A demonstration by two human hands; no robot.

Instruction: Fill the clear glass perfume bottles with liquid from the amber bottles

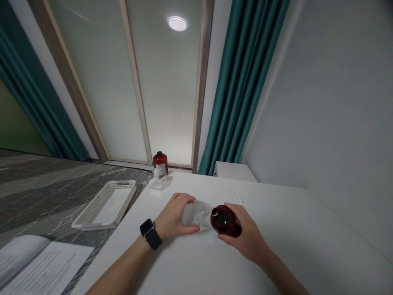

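Note:
My left hand [178, 217], with a black watch on its wrist, curls its thumb and fingers around a clear plastic container [203, 211] at the middle of the white table. Close beside it, my right hand [244, 231] grips a dark red bottle [222, 219]. That bottle's narrow, uncapped mouth faces up toward me. The container and the bottle are nearly side by side; whether they touch I cannot tell. Behind my right hand lies a small clear plastic piece [239, 197], its exact kind too faint to make out.
At the table's [190, 266] back left corner stands a second red bottle [160, 159] with a dark cap, with a clear plastic item [158, 182] before it. A white basket [115, 200] and an open book [52, 262] lie to the left. A white cabinet [235, 171] stands behind.

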